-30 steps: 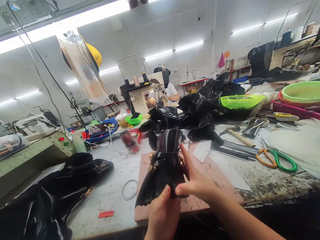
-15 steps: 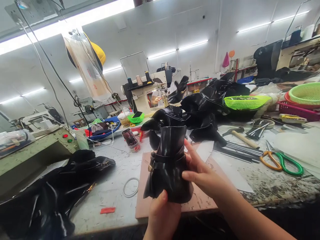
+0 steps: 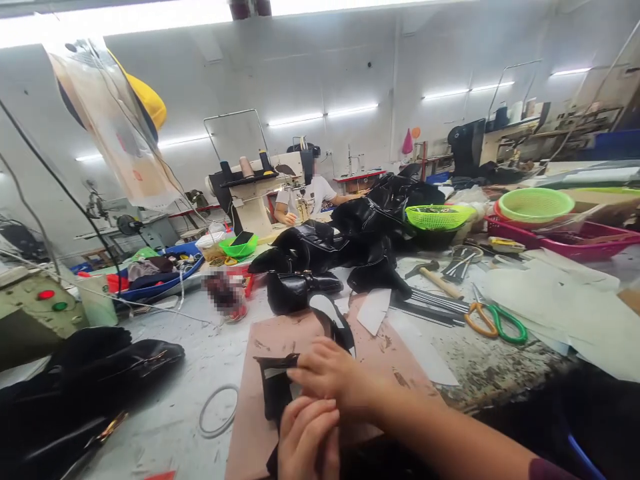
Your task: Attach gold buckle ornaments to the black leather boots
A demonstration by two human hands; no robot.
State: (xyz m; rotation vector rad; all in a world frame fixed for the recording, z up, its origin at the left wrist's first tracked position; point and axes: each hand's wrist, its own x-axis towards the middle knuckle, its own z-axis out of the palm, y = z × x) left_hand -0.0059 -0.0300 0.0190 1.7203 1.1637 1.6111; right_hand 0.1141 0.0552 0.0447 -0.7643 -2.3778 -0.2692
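Note:
A black leather boot upper (image 3: 274, 393) lies low over the pinkish board (image 3: 260, 340), mostly covered by my hands. Its pale lining shows at the upper edge. My right hand (image 3: 340, 380) reaches across it with curled fingers, gripping it from above. Close in front, my left hand (image 3: 307, 433) has its fingers bent against the same upper, near the right fingertips. What lies under both palms is hidden. Just beyond the right hand, a black piece with a white inner face (image 3: 327, 313) rests on the board's far part.
Black boot uppers (image 3: 320, 247) are heaped behind the board; more black leather (image 3: 110, 387) lies left. A grey ring (image 3: 219, 410) sits beside the board. To the right are scissors (image 3: 495, 320), a hammer (image 3: 440, 281), black strips and paper pieces. Across the table, a person (image 3: 315, 193) sits at a sewing machine.
The boot upper, held upright before, is now lowered and turned over toward the board. My right hand has moved from its side to across it, close to my left. The view has swung right.

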